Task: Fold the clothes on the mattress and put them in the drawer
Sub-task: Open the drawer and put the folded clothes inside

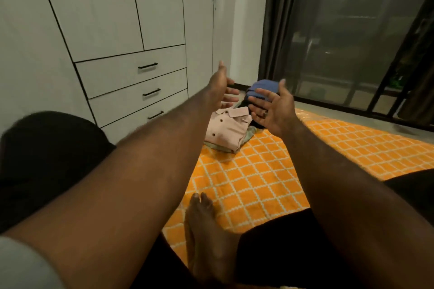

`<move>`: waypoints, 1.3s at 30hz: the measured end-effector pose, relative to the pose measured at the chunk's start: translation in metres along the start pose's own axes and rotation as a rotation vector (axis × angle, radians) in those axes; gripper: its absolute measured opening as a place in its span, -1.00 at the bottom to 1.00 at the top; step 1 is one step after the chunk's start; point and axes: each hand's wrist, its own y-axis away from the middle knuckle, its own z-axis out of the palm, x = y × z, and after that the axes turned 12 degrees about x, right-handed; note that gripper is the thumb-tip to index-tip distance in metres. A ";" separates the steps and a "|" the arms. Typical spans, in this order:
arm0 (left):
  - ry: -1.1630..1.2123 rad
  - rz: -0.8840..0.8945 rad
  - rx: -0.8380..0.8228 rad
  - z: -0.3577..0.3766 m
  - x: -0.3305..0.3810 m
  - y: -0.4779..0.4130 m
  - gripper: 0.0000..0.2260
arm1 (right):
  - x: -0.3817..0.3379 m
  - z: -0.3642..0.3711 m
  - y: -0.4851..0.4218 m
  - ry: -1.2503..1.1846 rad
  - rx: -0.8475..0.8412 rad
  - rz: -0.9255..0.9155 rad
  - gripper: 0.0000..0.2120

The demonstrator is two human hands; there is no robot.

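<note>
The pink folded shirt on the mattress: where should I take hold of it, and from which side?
The pink shirt lies flat and folded, so probably grip its two long folded edges: left hand from the drawer side, right hand from the window side. A one-edge grip would likely unfold it.

Open mattress [258,183] ahead; folded pink shirt [227,129] blocks its far corner.

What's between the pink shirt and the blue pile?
Head view: a dark garment lies between pink shirt and blue pile, mostly hidden behind the open right hand.
</note>
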 end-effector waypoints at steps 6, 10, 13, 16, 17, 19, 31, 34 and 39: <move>0.034 -0.061 0.090 -0.050 -0.015 -0.070 -0.28 | 0.025 0.063 -0.046 0.032 -0.055 0.079 -0.23; 0.075 -0.116 0.056 -0.077 -0.039 -0.163 -0.27 | 0.053 0.104 -0.124 0.122 -0.050 0.126 -0.22; 0.076 -0.176 0.019 -0.096 -0.074 -0.256 -0.27 | 0.076 0.138 -0.204 0.193 -0.035 0.135 -0.19; 0.097 -0.190 0.026 -0.108 -0.100 -0.328 -0.25 | 0.095 0.173 -0.268 0.210 -0.021 0.152 -0.20; 0.117 -0.188 0.029 -0.109 -0.107 -0.350 -0.25 | 0.104 0.187 -0.289 0.195 -0.020 0.155 -0.21; 0.141 -0.182 0.035 -0.109 -0.118 -0.394 -0.27 | 0.123 0.213 -0.335 0.170 -0.031 0.160 -0.21; 0.203 -0.308 0.129 -0.176 -0.138 -0.522 -0.25 | 0.184 0.304 -0.460 0.180 -0.038 0.380 -0.20; 0.191 -0.360 0.158 -0.212 -0.106 -0.523 -0.23 | 0.169 0.334 -0.457 0.174 -0.028 0.454 -0.18; 0.183 -0.413 0.157 -0.268 -0.033 -0.520 -0.24 | 0.107 0.372 -0.441 0.187 -0.058 0.533 -0.17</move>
